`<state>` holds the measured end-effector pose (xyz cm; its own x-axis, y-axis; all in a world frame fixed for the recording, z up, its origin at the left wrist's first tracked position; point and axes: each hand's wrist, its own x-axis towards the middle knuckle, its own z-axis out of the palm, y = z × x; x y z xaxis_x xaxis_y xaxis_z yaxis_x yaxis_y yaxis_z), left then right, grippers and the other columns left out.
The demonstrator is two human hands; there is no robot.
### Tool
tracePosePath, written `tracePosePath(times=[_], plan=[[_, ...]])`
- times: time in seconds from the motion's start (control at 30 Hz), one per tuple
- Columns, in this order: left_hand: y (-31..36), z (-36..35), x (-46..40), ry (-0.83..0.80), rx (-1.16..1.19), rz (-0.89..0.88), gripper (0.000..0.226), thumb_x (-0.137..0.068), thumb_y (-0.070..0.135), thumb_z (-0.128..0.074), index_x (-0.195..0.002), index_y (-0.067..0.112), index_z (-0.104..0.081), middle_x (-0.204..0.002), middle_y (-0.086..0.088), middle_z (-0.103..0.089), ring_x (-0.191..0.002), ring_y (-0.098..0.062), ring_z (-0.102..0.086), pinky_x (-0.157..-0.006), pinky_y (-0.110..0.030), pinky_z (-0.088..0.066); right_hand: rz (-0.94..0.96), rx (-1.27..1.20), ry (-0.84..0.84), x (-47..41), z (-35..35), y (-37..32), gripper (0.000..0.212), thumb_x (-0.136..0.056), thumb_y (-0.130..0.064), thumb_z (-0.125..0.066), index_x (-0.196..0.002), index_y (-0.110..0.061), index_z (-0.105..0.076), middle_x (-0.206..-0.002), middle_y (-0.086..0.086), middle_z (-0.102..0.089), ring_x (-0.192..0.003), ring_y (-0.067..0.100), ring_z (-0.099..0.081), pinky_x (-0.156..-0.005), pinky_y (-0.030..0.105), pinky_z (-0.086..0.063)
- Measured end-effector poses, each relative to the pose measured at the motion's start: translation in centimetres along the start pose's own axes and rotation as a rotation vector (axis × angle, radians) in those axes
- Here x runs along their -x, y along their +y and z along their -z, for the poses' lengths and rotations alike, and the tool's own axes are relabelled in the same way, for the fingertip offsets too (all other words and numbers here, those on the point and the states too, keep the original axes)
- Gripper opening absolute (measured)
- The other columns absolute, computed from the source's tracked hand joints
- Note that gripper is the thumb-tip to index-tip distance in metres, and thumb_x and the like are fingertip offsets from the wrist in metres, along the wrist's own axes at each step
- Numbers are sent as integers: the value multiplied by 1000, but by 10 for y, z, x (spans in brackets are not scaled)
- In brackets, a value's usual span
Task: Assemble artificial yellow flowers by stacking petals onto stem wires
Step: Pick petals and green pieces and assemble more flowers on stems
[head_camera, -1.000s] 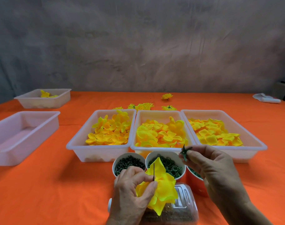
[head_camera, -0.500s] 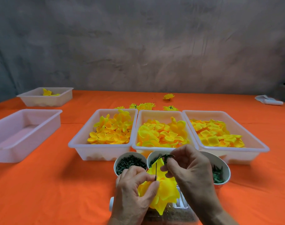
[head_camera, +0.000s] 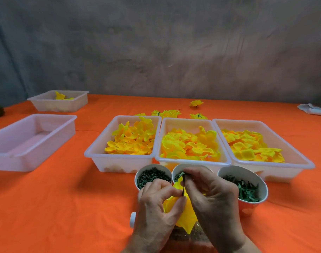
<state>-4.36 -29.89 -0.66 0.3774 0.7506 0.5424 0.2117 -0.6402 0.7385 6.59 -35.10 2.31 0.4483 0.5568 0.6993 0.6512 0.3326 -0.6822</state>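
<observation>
While one flower is only partly built, several finished ones already lie on the orange tablecloth (head_camera: 46, 207). Everything below is placed relative to the middle white plastic tray of yellow fabric petals (head_camera: 192, 162).

Just in front of that tray, near the viewer, the left hand (head_camera: 156, 210) pinches a stack of bright yellow fabric petals (head_camera: 186, 214) between thumb and curled fingertips, with a thin dark stem wire (head_camera: 182, 189) standing up out of the stack. The right hand (head_camera: 212, 196) meets it from the right, thumb and forefinger pinched on a small green plastic calyx piece (head_camera: 181, 174) at the top of the wire. It seems the calyx is being threaded on, a late step for this flower; whether it is seated cannot be told.

Three white paper cups sit in a row directly in front of the tray: a cup of dark green pegs (head_camera: 153, 177) to the left, a cup (head_camera: 176, 170) mostly hidden behind the hands, and a cup of green calyx pieces (head_camera: 247, 187) to the right. White trays of petals flank the middle tray on the left (head_camera: 119, 159) and the right (head_camera: 265, 165), all well filled, so much work likely remains.

Behind the tray lie completed yellow flowers (head_camera: 167, 113). Far to the left stand a vacant white tray (head_camera: 28, 143) and, behind it, a white tray holding a few yellow pieces (head_camera: 59, 102).
</observation>
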Motion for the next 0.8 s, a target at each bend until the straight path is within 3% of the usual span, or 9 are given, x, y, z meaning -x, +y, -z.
tracePosePath(times=[0.23,0.4,0.8], plan=[[2,1,0,3,12,15,25,-73,52,-57,-80,32,-69,-80,14,-57,-84,-11,-55,-80,-43,-44,60,-17,8,6,1,2,14,-77,-7,-67,-86,-14,-74,-74,-11,-71,-67,0,-68,-62,22,-56],[3,1,0,-2,20,14,29,-73,52,-57,-77,27,-72,-79,12,-57,-84,-15,-56,-80,-46,-44,115,16,33,9,1,8,13,-75,-5,-68,-87,-6,-74,-76,-4,-72,-69,0,-68,-64,21,-56],[4,3,1,-8,30,15,26,-73,53,-58,-79,31,-70,-79,14,-56,-85,-13,-56,-80,-45,-44,141,30,42,7,0,8,13,-77,-6,-68,-89,-7,-74,-78,-5,-72,-71,0,-68,-65,19,-55]])
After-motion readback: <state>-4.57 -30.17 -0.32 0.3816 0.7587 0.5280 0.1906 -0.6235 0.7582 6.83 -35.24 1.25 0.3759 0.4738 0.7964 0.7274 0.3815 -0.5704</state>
